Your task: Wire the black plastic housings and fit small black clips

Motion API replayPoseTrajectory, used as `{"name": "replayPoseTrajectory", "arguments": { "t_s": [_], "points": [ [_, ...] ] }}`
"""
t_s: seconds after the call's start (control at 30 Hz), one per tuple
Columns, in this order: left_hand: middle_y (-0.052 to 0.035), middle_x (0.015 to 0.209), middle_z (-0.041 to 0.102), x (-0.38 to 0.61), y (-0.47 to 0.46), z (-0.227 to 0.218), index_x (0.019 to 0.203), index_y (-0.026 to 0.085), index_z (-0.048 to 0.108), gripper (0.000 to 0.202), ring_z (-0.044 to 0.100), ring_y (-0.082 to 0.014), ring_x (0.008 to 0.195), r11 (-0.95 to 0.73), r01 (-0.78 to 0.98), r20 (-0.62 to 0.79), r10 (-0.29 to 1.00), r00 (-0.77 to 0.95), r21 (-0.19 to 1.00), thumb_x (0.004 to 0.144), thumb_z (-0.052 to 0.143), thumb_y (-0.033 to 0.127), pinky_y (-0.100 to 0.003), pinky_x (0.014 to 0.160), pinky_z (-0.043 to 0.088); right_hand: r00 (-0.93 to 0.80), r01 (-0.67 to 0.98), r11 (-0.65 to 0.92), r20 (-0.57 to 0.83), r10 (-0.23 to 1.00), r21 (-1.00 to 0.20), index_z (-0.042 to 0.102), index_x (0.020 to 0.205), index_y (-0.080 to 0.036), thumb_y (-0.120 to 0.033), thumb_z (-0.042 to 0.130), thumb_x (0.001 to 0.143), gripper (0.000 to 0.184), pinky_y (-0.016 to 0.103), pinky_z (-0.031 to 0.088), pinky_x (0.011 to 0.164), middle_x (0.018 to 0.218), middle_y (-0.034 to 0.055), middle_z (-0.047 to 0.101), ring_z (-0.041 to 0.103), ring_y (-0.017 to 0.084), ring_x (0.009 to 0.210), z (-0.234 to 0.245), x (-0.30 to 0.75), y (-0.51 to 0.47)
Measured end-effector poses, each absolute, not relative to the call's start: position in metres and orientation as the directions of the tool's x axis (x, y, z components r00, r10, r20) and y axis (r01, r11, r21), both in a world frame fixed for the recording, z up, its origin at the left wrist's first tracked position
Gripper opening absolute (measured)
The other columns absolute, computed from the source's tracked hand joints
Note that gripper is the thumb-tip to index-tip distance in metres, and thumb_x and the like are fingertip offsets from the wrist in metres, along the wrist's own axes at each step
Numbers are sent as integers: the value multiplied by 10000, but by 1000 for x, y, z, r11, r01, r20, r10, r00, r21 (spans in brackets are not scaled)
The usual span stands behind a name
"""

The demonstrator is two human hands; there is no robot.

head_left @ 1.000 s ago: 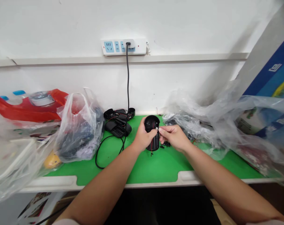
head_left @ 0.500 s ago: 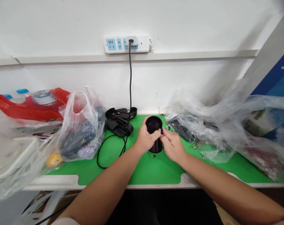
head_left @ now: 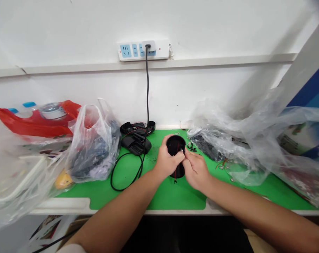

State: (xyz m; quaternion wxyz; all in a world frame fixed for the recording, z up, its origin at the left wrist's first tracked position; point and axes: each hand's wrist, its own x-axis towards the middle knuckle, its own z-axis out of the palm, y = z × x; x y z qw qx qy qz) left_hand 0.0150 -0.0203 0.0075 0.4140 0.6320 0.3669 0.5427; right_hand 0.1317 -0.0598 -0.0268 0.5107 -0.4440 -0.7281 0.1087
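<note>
Black plastic cylindrical housing [head_left: 176,145], upright, seemingly open on top, red wire [head_left: 175,177] trailing below

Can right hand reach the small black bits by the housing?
Probably yes: the right hand sits just below the small black parts, only green mat between, once it leaves the black housing.

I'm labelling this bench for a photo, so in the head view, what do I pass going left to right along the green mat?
Clear plastic bag → black plastic casing → left hand → black cylinder → right hand → crumpled clear plastic
</note>
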Motion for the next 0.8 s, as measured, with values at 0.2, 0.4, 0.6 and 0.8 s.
{"name": "replayPoseTrajectory", "arguments": {
  "t_s": [0.2, 0.4, 0.6, 0.8],
  "points": [
    [19, 819, 575, 16, -13, -1, 981, 174, 532, 377, 521, -65, 710, -261, -8, 260, 957, 131, 965, 620, 636, 199, -192, 707, 471, -86, 548, 561, 625, 776, -621, 611, 925, -158, -208, 362, 899, 256, 304, 417, 645, 710, 49, 550, 513, 162, 655, -29, 134, -54],
    [54, 699, 520, 15, -7, 5, 977, 226, 457, 381, 534, -73, 548, 162, -196, -99, 950, 296, 967, 639, 625, 272, -204, 527, 472, -58, 353, 479, 493, 868, -803, 671, 963, -170, -329, 473, 863, 272, 305, 448, 657, 758, 43, 616, 564, 169, 698, -19, 153, -24],
    [15, 756, 569, 12, -9, 3, 1011, 232, 445, 405, 529, -88, 452, 384, -140, -220, 750, 624, 913, 650, 612, 311, -211, 404, 445, -139, -184, 330, 357, 924, -926, 532, 1261, -281, -415, 572, 815, 467, 385, 424, 953, 1237, 25, 584, 538, 213, 1131, -6, 178, -10],
    [-14, 852, 588, 11, -5, 1, 1144, 230, 453, 518, 617, -138, 612, 233, -32, -160, 756, 635, 972, 691, 633, 407, -241, 520, 498, -100, -31, 368, 369, 924, -929, 653, 1106, -235, -433, 683, 718, 437, 438, 465, 916, 1087, 50, 668, 625, 231, 976, -4, 179, -14]
  ]
}}
